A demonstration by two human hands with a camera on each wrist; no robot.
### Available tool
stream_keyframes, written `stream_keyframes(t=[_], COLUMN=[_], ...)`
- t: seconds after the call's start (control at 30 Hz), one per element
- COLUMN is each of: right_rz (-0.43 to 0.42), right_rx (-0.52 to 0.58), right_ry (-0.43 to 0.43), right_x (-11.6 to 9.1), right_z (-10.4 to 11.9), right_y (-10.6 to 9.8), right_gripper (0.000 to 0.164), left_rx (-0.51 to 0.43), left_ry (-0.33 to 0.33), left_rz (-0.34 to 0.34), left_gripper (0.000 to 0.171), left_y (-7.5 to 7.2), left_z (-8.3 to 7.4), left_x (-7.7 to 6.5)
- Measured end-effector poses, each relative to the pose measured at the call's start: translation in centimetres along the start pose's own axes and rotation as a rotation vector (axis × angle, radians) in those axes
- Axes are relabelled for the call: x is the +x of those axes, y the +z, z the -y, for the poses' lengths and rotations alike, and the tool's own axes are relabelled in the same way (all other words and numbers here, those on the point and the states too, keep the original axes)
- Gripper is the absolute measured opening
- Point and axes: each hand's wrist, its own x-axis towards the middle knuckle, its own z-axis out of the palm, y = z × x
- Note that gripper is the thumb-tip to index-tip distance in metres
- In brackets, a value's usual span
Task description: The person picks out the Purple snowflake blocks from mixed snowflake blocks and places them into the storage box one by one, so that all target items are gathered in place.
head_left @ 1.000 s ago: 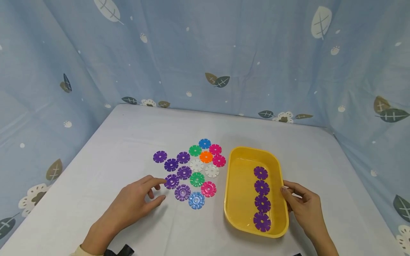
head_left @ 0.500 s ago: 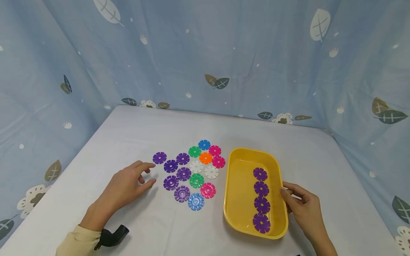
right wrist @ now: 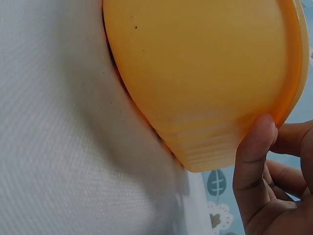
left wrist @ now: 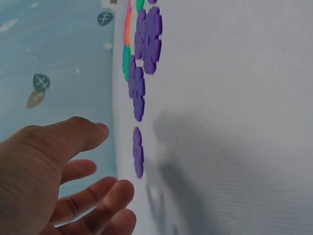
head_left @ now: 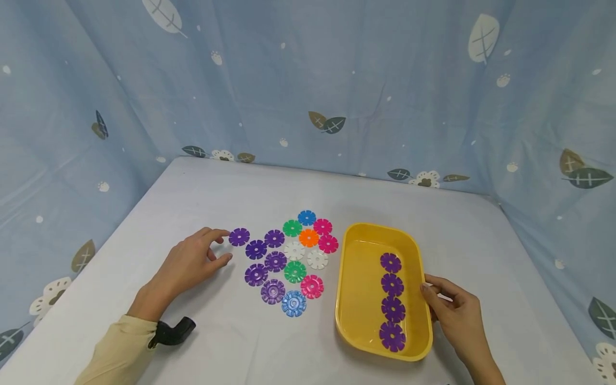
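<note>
My left hand [head_left: 190,259] hovers beside the leftmost purple snowflake disc [head_left: 239,237], a notched plastic piece lying flat on the white table. The index fingertip comes close to its edge; whether they touch I cannot tell. In the left wrist view, thumb and fingers spread apart with nothing between them, near that disc [left wrist: 138,152]. My right hand [head_left: 457,313] pinches the right rim of a yellow tray [head_left: 353,299], thumb on one side and fingers on the other; the right wrist view shows the tray's outer wall [right wrist: 205,73]. Several purple discs [head_left: 392,309] lie in a column inside the tray.
Right of my left hand lie more purple discs [head_left: 276,261], with green [head_left: 295,271], white [head_left: 317,259], pink [head_left: 312,286], orange [head_left: 309,238] and blue [head_left: 294,303] ones. A patterned blue curtain [head_left: 269,80] surrounds the table. A black strap piece [head_left: 174,331] hangs at my left wrist.
My left hand has drawn away from a nearer purple disc, leftward and farther back, to the leftmost one. The right hand stays at the tray's rim, and the discs lie as before.
</note>
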Motion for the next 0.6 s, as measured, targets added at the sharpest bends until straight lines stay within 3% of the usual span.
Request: stream_keyframes(t=[0.33, 0.6], right_rz=[-0.009, -0.012], right_rx=[-0.002, 0.003], right_ry=[0.04, 0.056], right_x=[0.0, 0.0], right_z=[0.0, -0.1], right_y=[0.0, 0.0], right_gripper=[0.037, 0.038], left_rx=[-0.002, 0.004], left_ry=[-0.044, -0.033], left_rz=[0.053, 0.064], left_gripper=[0.051, 0.05], left_y=[0.7, 0.8], left_z=[0.5, 1.0], left_x=[1.5, 2.3])
